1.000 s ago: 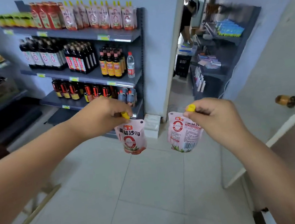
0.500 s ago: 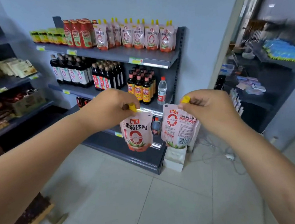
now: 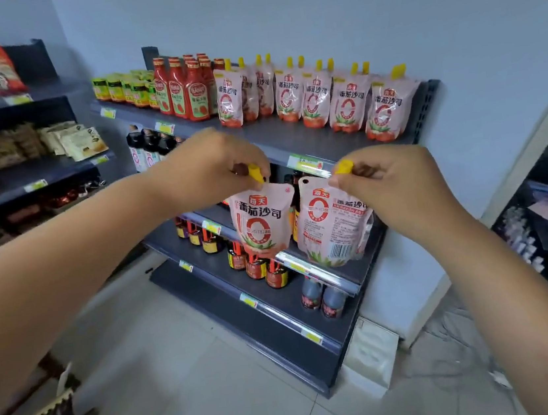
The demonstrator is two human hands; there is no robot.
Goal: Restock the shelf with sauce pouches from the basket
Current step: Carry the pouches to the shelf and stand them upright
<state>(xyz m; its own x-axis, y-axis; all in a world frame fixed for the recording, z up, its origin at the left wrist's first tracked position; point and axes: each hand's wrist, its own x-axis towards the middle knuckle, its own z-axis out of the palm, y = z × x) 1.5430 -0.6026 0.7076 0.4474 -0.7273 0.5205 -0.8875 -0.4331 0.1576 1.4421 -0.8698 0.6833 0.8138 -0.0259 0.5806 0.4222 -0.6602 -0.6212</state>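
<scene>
two pink sauce pouches are hanging in front of a dark grey metal shelf unit (image 3: 298,138) that is standing against a pale blue wall (image 3: 345,9), over a floor of light glossy tiles (image 3: 190,383). the top shelf is carrying a row of matching pouches (image 3: 346,102) with yellow caps, standing upright beside red squeeze bottles (image 3: 182,91) and green-labelled jars (image 3: 123,88); lower shelves are carrying dark glass bottles (image 3: 144,147) and small jars (image 3: 255,264). another rack with snack packets (image 3: 74,140) is standing to the left.

the left hand (image 3: 205,167) is pinching the yellow cap of the left pouch (image 3: 260,222), its fingers (image 3: 253,165) pressed together around the spout, so the soft glossy bag is dangling with its printed front facing the camera. the right hand (image 3: 398,188) is pinching the cap of the right pouch (image 3: 330,228) the same way, fingers (image 3: 345,179) closed on it; this bag is showing its back, with small print and a barcode. both pouches are hanging just beside each other, below the top shelf's edge.
</scene>
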